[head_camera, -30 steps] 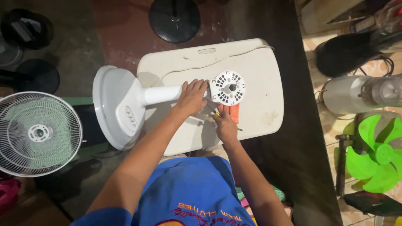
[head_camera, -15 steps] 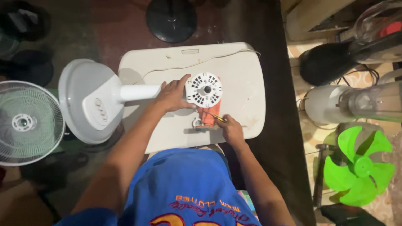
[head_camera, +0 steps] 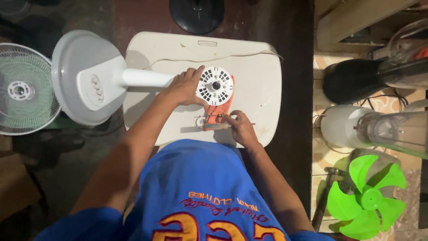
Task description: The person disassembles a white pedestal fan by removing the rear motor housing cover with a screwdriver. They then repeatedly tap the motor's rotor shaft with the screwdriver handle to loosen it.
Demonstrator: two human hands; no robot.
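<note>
Fingers (head_camera: 192, 76) of left hand (head_camera: 183, 88) grip motor housing (head_camera: 215, 85); right hand (head_camera: 242, 128) holds screwdriver (head_camera: 218, 116).

Light falls from above onto the cream table top (head_camera: 249, 58), the brightest and sharpest surface in view, and both forearms throw soft shadows onto it. Left of the table top the floor sinks into dim murk, and the fan grille (head_camera: 22, 89) at that edge looks soft and slightly washed out; right of the table top a dark strip gives way to a brighter tiled area. There the green fan blade (head_camera: 365, 196) glows oversaturated, and the clear housing above it carries glare.
</note>
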